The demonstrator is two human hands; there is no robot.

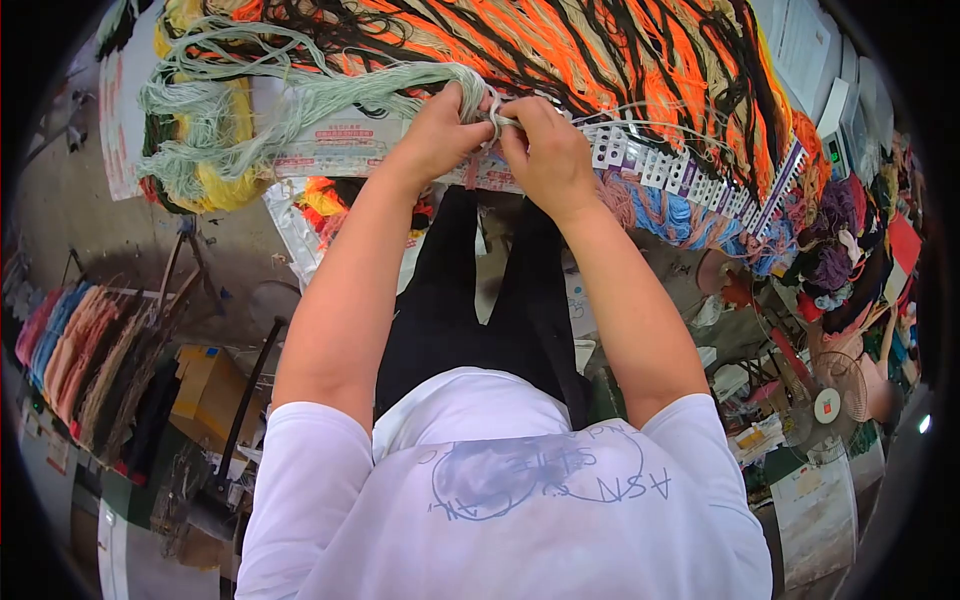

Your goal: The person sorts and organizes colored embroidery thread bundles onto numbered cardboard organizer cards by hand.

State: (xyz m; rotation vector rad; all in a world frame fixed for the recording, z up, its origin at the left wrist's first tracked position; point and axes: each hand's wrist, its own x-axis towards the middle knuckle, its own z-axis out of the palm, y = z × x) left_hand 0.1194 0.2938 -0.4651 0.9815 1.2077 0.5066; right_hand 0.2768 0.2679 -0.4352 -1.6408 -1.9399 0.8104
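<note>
Pale green yarn [350,92] runs in a loose skein from the left of the table to my two hands. My left hand [445,135] is closed round the gathered end of this skein. Close beside it, my right hand [545,150] pinches a light strand at the skein's end, its fingers pressed together. Orange, black and tan yarn [620,50] lies spread just beyond both hands. White punched cards [655,170] with rows of holes lie to the right of my right hand.
Yellow yarn [225,180] hangs over the table's left edge. Blue and pink yarn [665,215] lies along the front edge at right. A rack of coloured skeins [90,350] and a cardboard box [210,395] stand at lower left, a fan [830,400] at lower right.
</note>
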